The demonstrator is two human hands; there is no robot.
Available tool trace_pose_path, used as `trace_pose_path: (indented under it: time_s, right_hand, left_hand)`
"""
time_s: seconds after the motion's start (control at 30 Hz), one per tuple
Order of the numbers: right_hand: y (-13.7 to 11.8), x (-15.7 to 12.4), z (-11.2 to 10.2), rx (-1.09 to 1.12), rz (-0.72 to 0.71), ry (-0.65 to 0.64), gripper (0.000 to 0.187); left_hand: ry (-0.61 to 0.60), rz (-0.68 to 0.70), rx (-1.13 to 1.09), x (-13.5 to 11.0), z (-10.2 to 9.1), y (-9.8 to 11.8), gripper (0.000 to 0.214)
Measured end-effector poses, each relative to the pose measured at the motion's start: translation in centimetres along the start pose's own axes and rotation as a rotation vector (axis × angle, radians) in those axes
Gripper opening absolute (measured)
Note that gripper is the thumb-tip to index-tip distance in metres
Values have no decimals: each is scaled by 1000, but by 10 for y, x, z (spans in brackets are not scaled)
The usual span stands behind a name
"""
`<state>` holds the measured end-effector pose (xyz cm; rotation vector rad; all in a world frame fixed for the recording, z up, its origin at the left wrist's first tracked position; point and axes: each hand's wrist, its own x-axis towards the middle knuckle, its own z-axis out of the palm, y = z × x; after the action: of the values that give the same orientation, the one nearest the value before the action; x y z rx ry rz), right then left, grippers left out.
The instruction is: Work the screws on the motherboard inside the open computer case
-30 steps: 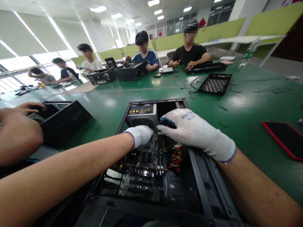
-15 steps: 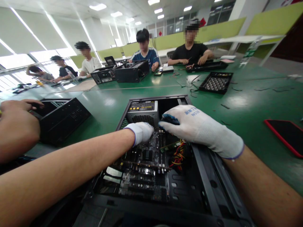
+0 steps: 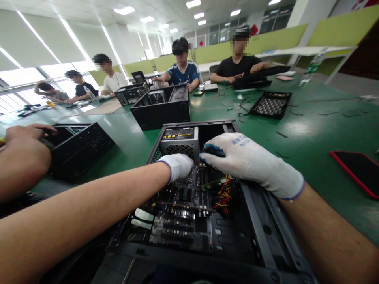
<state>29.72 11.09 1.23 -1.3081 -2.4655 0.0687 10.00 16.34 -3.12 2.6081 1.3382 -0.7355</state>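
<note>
An open black computer case (image 3: 254,221) lies before me with its motherboard (image 3: 186,193) exposed. My left hand (image 3: 181,167), in a white glove, reaches over the board just below the power supply (image 3: 180,144). Its fingers are bent down and pressed together; their tips are hidden. My right hand (image 3: 239,157), gloved in white with a blue palm, arches over the case's right side. Its fingers and thumb curl inward, and what lies between them is hidden. Under the right hand are a green circuit stick (image 3: 213,184) and red, yellow and black wires (image 3: 224,197).
At left, a co-worker's bare hand (image 3: 26,138) touches another black case (image 3: 81,152). A further case (image 3: 161,106) stands ahead, near a seated person. To the right lie a red-edged black phone (image 3: 357,173) and a black tray (image 3: 271,104). The table (image 3: 308,134) is green.
Both my hands stay almost in place. Across the table, a person's case has turned and come nearer, with that person's arm now stretched out. Another person has lifted a black panel.
</note>
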Motion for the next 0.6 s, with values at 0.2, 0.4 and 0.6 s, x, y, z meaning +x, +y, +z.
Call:
trace_pose_path:
  time_s: [0.2,0.4,0.6]
  right_hand:
    - [0,1,1,5,13,8,49]
    - [0,1,1,17,2,8,47]
    - [-1,1,-2,52,-8,11,44]
  left_hand:
    - [-115,-1,71,0,-7,3,49]
    - [-178,46,103,2,-7,5,58]
    - [-159,64,81,1,-6,5,57]
